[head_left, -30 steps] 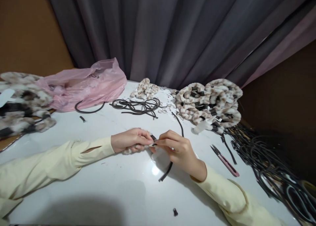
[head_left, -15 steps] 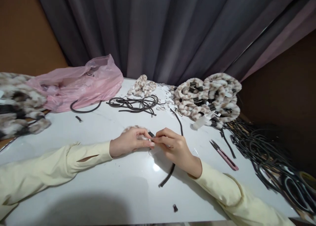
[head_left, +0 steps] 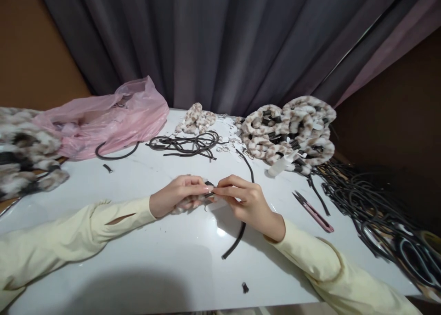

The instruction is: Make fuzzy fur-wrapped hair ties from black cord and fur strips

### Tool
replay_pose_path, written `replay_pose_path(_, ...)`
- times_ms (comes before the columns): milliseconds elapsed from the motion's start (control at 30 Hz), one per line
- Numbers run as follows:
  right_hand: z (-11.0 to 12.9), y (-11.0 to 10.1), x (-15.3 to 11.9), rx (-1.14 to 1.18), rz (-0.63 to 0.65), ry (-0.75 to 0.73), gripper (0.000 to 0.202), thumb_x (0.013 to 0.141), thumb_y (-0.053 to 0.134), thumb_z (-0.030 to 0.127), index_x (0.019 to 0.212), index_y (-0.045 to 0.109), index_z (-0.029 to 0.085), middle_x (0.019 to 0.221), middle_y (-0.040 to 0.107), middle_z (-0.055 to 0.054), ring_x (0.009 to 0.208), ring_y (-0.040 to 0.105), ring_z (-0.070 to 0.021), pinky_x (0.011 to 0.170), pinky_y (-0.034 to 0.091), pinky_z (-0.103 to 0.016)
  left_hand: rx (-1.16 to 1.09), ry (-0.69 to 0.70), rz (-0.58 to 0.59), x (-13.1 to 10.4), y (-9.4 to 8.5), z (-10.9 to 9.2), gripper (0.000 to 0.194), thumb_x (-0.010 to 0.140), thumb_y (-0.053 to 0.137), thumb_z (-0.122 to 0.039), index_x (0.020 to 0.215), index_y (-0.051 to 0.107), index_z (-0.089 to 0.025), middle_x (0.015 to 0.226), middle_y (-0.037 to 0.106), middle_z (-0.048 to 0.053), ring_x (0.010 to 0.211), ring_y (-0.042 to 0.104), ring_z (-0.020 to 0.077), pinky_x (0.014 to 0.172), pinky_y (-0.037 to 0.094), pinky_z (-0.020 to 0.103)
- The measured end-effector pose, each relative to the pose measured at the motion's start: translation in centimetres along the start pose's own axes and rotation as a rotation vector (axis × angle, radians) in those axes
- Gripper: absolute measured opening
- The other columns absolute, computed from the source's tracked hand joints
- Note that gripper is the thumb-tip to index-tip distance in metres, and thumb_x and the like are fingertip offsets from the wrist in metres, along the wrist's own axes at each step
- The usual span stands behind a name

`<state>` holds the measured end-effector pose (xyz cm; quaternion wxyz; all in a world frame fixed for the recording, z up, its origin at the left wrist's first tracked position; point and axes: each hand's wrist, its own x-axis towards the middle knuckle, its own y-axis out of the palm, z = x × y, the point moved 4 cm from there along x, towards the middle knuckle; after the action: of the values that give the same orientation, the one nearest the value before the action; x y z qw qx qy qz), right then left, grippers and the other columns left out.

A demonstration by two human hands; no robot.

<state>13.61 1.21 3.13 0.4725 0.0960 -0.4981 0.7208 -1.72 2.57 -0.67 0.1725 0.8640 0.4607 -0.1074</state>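
Observation:
Near the middle of the white table, my left hand (head_left: pixel 172 194) is closed around a furry brown-and-white piece (head_left: pixel 179 208) with a black section (head_left: pixel 209 184). Most of that piece is hidden by my fingers. My right hand (head_left: pixel 253 207) meets it at the fingertips, thumb and fingers pinched together at the black section. What exactly the right fingertips grip is too small to make out. A black cord (head_left: pixel 234 247) lies on the table, passing beneath my right hand. A short black offcut (head_left: pixel 245 287) rests nearer the front edge.
Pink-handled thread snips (head_left: pixel 315 213) lie at right, beside a heap of black cords (head_left: pixel 365 200). Furry rings (head_left: pixel 265 133) and a small white bottle (head_left: pixel 279 166) stand behind. A pink plastic bag (head_left: pixel 113 126), coiled cords (head_left: pixel 186 143) and another furry pile (head_left: pixel 31 140) occupy the back and left.
My left hand has turned, so the furry piece now shows below its fingers and its thumb lies across the black section. The right hand stays pinched at nearly the same spot.

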Motion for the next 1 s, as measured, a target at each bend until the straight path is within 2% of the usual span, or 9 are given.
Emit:
replay_pose_path(133, 0.0, 0.1, 0.1, 0.023, -0.001, -0.038, 0.023, 0.078, 0.051, 0.001, 0.086, 0.067, 0.013, 0.081, 0.064, -0.009, 0.073, 0.059, -0.0144, 0.062, 0.05, -0.024, -0.033, -0.043, 0.057, 0.3, 0.4, -1.1, 0.026, 0.076, 0.063, -0.036, 0.068, 0.051, -0.014, 0.069, 0.067, 0.009, 0.056, 0.057, 0.0097, 0.05, 0.041, 0.017)
replay_pose_path(200, 0.0, 0.1, 0.1, 0.032, 0.007, -0.045, 0.023, 0.078, 0.05, 0.0, 0.084, 0.067, 0.014, 0.082, 0.064, -0.009, 0.074, 0.059, -0.0146, 0.063, 0.05, -0.025, -0.039, -0.059, 0.051, 0.5, 0.5, -1.2, 0.026, 0.074, 0.065, -0.034, 0.067, 0.051, -0.014, 0.07, 0.067, 0.009, 0.063, 0.061, 0.0113, 0.055, 0.044, 0.018)
replay_pose_path(267, 0.0, 0.0, 0.2, 0.037, 0.029, -0.041, 0.024, 0.077, 0.048, -0.001, 0.081, 0.067, 0.014, 0.081, 0.063, -0.009, 0.073, 0.058, -0.0145, 0.063, 0.05, -0.025, -0.055, -0.073, 0.031, 0.8, 0.5, -0.9, 0.026, 0.073, 0.067, -0.032, 0.067, 0.049, -0.015, 0.061, 0.062, 0.004, 0.051, 0.054, 0.0072, 0.046, 0.038, 0.015)
replay_pose_path(333, -0.1, 0.0, 0.2, 0.035, 0.055, -0.037, 0.026, 0.076, 0.046, -0.003, 0.079, 0.066, 0.014, 0.08, 0.062, -0.008, 0.073, 0.057, -0.0142, 0.063, 0.049, -0.025, -0.059, -0.087, 0.04, 0.9, 0.4, -0.4, 0.026, 0.073, 0.067, -0.033, 0.069, 0.049, -0.015, 0.05, 0.053, -0.003, 0.038, 0.039, 0.0019, 0.036, 0.025, 0.012)
replay_pose_path(400, -0.1, -0.1, 0.2, 0.031, 0.071, -0.038, 0.028, 0.076, 0.044, -0.003, 0.078, 0.066, 0.014, 0.08, 0.062, -0.008, 0.073, 0.056, -0.0141, 0.063, 0.049, -0.025, -0.055, -0.092, 0.063, 1.0, 0.3, 0.0, 0.027, 0.074, 0.066, -0.036, 0.072, 0.048, -0.015, 0.045, 0.046, -0.006, 0.034, 0.028, -0.0001, 0.034, 0.015, 0.012)
replay_pose_path(467, 0.0, -0.1, 0.2, 0.025, 0.074, -0.04, 0.029, 0.076, 0.043, -0.004, 0.08, 0.065, 0.015, 0.08, 0.062, -0.008, 0.074, 0.056, -0.0142, 0.064, 0.049, -0.026, -0.055, -0.095, 0.078, 1.0, 0.2, 0.2, 0.028, 0.074, 0.065, -0.038, 0.074, 0.048, -0.016, 0.046, 0.045, -0.007, 0.034, 0.025, -0.0003, 0.033, 0.011, 0.013)
replay_pose_path(700, 0.1, -0.1, 0.1, -0.003, 0.093, -0.058, 0.031, 0.074, 0.041, -0.004, 0.08, 0.065, 0.014, 0.081, 0.061, -0.008, 0.074, 0.055, -0.0146, 0.063, 0.049, -0.026, -0.018, -0.048, 0.076, 1.1, 0.1, 0.0, 0.03, 0.072, 0.067, -0.039, 0.075, 0.048, -0.015, 0.049, 0.042, -0.007, 0.037, 0.026, 0.0008, 0.035, 0.012, 0.014)
replay_pose_path(867, 0.2, 0.0, 0.1, -0.017, 0.099, -0.051, 0.029, 0.076, 0.042, -0.002, 0.082, 0.064, 0.014, 0.082, 0.061, -0.008, 0.075, 0.055, -0.0153, 0.063, 0.05, -0.027, 0.152, 0.005, -0.027, 1.0, -0.1, 0.4, 0.035, 0.063, 0.073, -0.035, 0.081, 0.05, -0.017, 0.056, 0.043, -0.008, 0.039, 0.029, 0.0017, 0.037, 0.019, 0.016)
replay_pose_path(1000, 0.2, -0.2, 0.2, -0.017, 0.111, -0.061, 0.03, 0.075, 0.042, -0.003, 0.085, 0.064, 0.014, 0.083, 0.061, -0.009, 0.076, 0.054, -0.0156, 0.065, 0.05, -0.027, 0.346, 0.125, -0.099, 0.8, -0.3, 0.1, 0.029, 0.068, 0.068, -0.037, 0.077, 0.051, -0.016, 0.054, 0.042, -0.008, 0.043, 0.032, 0.0045, 0.041, 0.024, 0.019)
